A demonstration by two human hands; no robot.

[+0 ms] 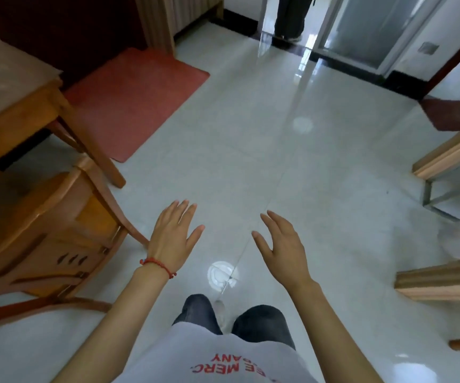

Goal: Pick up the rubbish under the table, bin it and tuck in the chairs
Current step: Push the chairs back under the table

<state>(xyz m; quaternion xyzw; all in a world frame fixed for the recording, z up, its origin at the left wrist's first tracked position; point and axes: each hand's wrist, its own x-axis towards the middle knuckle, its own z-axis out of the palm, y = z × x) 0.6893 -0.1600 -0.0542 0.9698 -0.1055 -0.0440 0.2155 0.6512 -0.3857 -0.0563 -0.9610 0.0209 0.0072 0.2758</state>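
Chair (38,230) — one, beside table (10,106); two hands empty.

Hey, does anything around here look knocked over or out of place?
Nothing looks spilled or broken. The wooden chair on the left stands at an angle, out from the table rather than tucked in. Both hands, left hand and right hand, are open and hold nothing.

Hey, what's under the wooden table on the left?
Under the table a wooden chair is partly tucked, with dark shadow and pale floor behind it. No rubbish shows there; the tabletop and chair hide the rest.
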